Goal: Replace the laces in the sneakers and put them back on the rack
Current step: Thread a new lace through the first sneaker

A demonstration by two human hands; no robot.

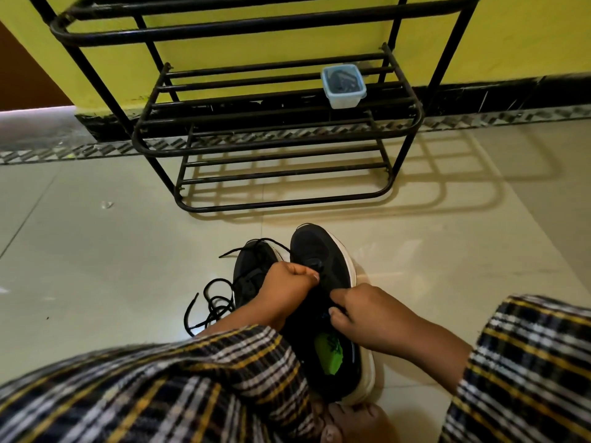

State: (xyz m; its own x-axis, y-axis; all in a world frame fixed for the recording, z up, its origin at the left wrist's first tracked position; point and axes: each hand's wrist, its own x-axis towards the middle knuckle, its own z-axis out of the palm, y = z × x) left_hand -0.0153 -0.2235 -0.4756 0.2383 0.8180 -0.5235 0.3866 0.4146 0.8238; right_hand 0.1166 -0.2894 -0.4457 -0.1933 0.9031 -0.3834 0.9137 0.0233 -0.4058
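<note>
Both hands working at the near sneaker's lace area, on the floor before the rack

Left hand [289, 287] and right hand [361, 310], each grip curled tight on the right sneaker [323, 254]; lace itself not discernible. Left sneaker [252, 266] touching beside it, loose lace [208, 303] coiled left. Rack [278, 123] holds a plastic container [343, 86]

This looks like a home entrance area, with a black metal shoe rack [275, 123] against a yellow wall [262, 46] on a tiled floor [96, 251].
</note>
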